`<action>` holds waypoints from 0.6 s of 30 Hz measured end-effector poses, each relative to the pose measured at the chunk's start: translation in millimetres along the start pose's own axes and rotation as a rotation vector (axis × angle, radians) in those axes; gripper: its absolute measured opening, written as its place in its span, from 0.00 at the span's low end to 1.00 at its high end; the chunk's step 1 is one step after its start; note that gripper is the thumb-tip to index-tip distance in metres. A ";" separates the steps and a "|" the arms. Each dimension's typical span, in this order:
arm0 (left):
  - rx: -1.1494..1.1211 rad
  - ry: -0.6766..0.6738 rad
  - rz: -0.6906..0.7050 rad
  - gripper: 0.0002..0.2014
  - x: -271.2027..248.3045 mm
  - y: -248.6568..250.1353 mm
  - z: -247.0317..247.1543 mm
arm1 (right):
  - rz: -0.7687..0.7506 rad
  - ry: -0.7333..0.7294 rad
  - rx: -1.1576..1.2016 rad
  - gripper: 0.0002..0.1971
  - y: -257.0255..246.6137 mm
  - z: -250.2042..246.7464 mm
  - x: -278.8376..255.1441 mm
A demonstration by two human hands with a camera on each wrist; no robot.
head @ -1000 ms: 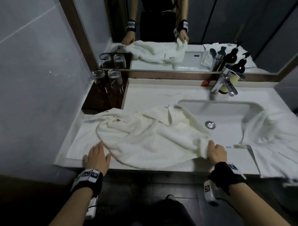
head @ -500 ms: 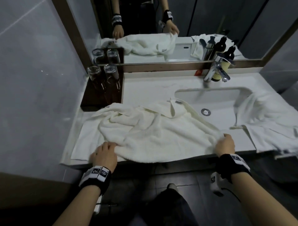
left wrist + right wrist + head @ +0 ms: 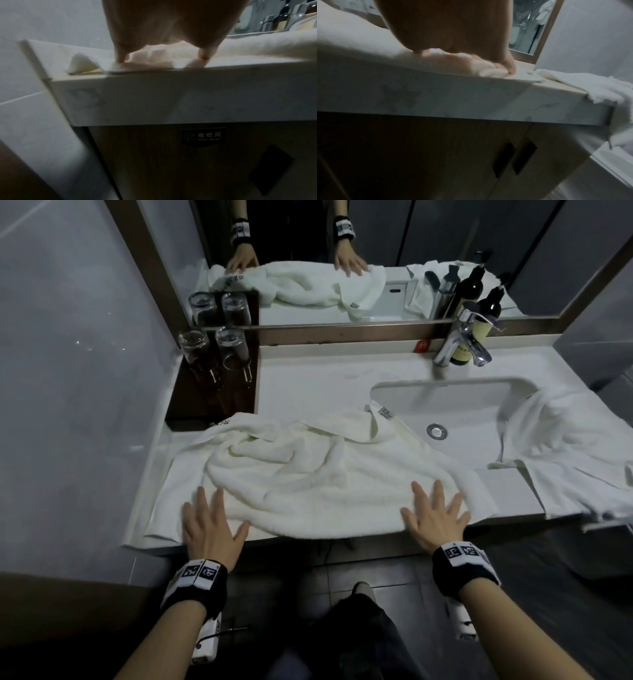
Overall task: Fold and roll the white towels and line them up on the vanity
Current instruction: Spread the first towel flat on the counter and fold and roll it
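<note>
A crumpled white towel (image 3: 308, 474) lies across the white vanity top (image 3: 325, 378), one corner with a label reaching over the sink's left rim. Under it a flatter white towel (image 3: 171, 494) shows at the left. My left hand (image 3: 212, 525) lies flat with spread fingers on the near left edge of the towels. My right hand (image 3: 435, 515) lies flat with spread fingers on the crumpled towel's near right edge. Both wrist views show a palm pressed on towel (image 3: 257, 47) (image 3: 359, 47) at the counter's front edge (image 3: 171, 97) (image 3: 453, 97). A third white towel (image 3: 575, 460) drapes over the sink's right side.
The sink basin (image 3: 455, 409) with a chrome faucet (image 3: 462, 340) and dark bottles (image 3: 479, 313) sits at the back right. Two upturned glasses (image 3: 212, 350) stand on a dark tray (image 3: 209, 398) at the back left. A mirror (image 3: 342, 251) runs behind. Cabinet doors (image 3: 471, 155) are below.
Both hands gripped the crumpled towel's near edge half a second ago; now they have let go and lie flat with fingers spread on it.
</note>
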State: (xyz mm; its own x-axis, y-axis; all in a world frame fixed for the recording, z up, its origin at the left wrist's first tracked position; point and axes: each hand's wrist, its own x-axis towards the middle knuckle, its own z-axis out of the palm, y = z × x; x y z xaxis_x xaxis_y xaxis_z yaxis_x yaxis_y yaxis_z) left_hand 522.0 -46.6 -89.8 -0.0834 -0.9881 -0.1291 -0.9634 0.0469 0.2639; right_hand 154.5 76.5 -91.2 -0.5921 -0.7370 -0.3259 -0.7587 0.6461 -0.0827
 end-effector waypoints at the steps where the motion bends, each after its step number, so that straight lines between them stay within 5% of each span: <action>1: 0.000 -0.022 -0.025 0.41 -0.1 -3.6 -0.8 | 0.004 -0.006 -0.004 0.31 5.9 -1.7 3.6; 12: 0.135 -0.197 -0.185 0.37 9.6 8.6 -19.8 | 0.168 -0.084 0.051 0.32 -5.4 -28.2 14.3; 18: 0.113 -0.046 0.146 0.38 37.5 67.9 -27.7 | -0.093 0.089 0.101 0.32 -43.1 -53.0 32.8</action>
State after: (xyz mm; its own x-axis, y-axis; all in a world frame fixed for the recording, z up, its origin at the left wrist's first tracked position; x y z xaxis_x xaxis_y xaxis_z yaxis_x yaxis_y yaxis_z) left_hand 460.5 -84.5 -50.3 -0.2332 -0.9621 -0.1412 -0.9625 0.2077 0.1746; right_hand 153.3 13.9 -48.4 -0.5455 -0.8064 -0.2282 -0.7830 0.5875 -0.2043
